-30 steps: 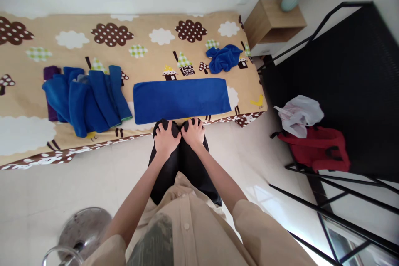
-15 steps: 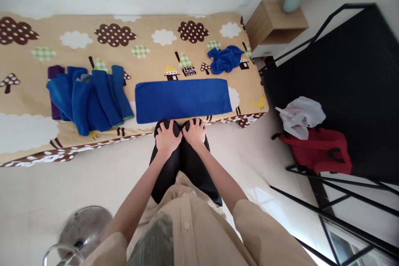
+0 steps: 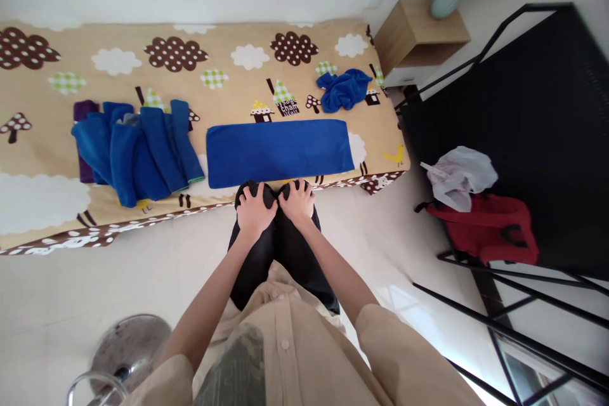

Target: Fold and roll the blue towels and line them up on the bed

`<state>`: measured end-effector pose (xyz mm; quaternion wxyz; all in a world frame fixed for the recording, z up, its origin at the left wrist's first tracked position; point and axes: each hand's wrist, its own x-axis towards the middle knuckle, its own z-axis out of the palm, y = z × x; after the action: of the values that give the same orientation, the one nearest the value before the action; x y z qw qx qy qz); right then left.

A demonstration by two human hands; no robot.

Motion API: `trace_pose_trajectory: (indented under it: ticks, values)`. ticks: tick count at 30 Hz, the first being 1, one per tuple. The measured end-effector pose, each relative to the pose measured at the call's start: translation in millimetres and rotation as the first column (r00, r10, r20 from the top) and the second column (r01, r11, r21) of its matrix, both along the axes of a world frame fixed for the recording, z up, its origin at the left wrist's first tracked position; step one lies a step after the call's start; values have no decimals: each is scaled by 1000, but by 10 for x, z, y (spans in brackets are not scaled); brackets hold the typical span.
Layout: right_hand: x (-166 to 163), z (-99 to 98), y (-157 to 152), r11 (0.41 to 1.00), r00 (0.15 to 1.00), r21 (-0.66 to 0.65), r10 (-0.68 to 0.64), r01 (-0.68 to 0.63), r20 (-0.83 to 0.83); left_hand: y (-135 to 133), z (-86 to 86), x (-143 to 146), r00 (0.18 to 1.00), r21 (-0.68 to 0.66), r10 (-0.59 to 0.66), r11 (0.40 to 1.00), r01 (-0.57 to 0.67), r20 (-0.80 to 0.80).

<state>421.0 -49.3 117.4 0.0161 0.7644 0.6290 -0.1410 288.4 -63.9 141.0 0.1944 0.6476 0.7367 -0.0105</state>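
While you sit facing the bed (image 3: 57, 203), your left hand (image 3: 255, 211) and right hand (image 3: 295, 203) rest side by side on your knees (image 3: 276, 247), fingers curled over the dark trousers, holding nothing else. Just beyond your hands a folded blue towel (image 3: 278, 151) lies flat on the bed. Left of it: a heap of blue towels (image 3: 136, 152). Behind: a crumpled blue cloth (image 3: 343, 89).

Open bedspread beyond a folded towel, cloth piled on either side.
A folded blue towel (image 3: 280, 151) lies across the bed edge; stacked blue towels (image 3: 136, 149) crowd its left, a crumpled blue cloth (image 3: 343, 89) sits behind-right, bare bedspread (image 3: 228, 85) between.
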Motion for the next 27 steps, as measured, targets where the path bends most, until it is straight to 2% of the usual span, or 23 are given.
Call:
trace_pose_trajectory:
  ticks: [27]
  values:
    - [-1, 24, 2, 1000, 1000, -3, 8, -8, 12, 2, 56, 13, 1000, -6, -4, 1000, 4, -8]
